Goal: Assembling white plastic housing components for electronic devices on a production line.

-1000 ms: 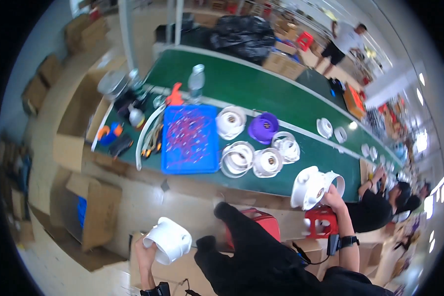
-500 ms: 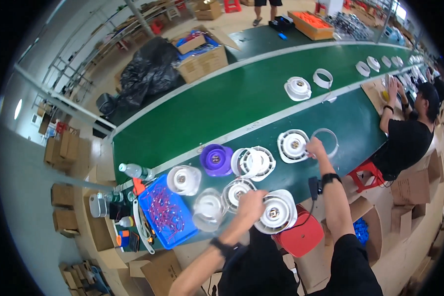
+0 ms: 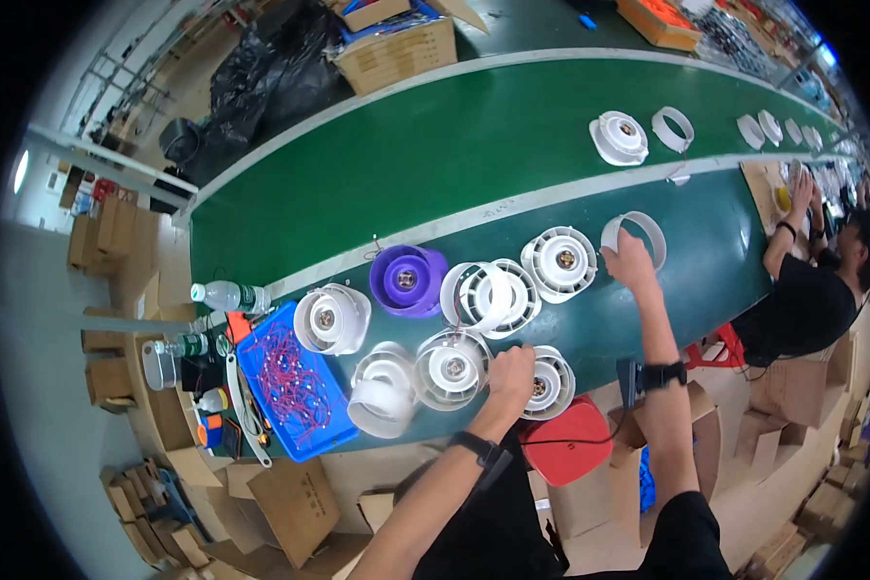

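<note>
My right hand [image 3: 630, 263] is closed on the lower left rim of a thin translucent white ring [image 3: 659, 235], tilted above the bench. Left of it lies a round white slotted fan-like housing [image 3: 563, 259] with a metal centre. My left hand [image 3: 512, 373] is closed at the right rim of another white housing [image 3: 454, 367] with a clear ring around it; its fingertips are partly hidden. Just right of that hand sits a further white housing [image 3: 549, 385], partly covered by it. A loose white ring [image 3: 493, 300] leans over a slotted housing [image 3: 517, 295] behind.
A purple housing [image 3: 408, 280] and white ones [image 3: 333, 319] stand to the left. Beside them are a blue tray [image 3: 319, 430] of red wires and plastic bottles [image 3: 230, 296]. A green belt [image 3: 406, 164] runs behind. A co-worker [image 3: 807, 309] sits at right; a red stool [image 3: 570, 443] is in front.
The view has tipped downward. My right hand has lifted and turned the ring slightly away from the slotted housing. My left hand has moved a little rightward relative to the housing beside it.
</note>
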The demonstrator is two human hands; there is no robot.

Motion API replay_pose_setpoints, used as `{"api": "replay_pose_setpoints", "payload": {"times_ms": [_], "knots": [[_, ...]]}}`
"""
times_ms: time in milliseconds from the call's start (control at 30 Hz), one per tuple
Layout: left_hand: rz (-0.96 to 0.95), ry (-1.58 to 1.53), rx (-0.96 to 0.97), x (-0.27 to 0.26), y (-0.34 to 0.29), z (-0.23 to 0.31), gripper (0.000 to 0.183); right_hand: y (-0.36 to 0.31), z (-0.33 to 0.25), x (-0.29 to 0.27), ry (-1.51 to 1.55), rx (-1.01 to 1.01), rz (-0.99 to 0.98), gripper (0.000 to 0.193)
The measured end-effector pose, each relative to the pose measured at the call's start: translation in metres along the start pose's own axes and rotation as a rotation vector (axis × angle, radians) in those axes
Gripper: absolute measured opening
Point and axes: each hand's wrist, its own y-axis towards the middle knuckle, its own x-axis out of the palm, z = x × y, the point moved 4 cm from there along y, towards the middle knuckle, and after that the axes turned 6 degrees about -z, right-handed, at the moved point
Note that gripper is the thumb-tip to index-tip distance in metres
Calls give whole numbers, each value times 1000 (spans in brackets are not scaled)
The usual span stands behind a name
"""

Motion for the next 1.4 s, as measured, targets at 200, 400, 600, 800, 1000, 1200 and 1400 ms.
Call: {"api": "replay_pose_setpoints", "payload": {"times_ms": [200,400,600,800,1000,1200,1400], "knots": [[43,-70,-5,-14,-19,-2,38,-49,-95,17,-6,-252,-131,32],[356,-542,253,-50,-117,-36,36,-55,-88,17,-184,-380,-9,26],[369,-861,-102,30,-256,-215,28,-91,-130,23,-151,-531,84,40],[819,-1263,-888,306,-396,-332,25,-112,-187,29,180,-705,-340,26],[973,-1490,-1851,617,-584,-189,24,-374,-431,140,-460,-1223,-1141,32],[1290,-1800,-2084,735,-626,-47,24,-553,-530,268,-646,-1366,-1584,25],[1925,-2049,-2221,778,-542,13,27,-733,-550,441,-1206,-2070,-1482,21]]}}
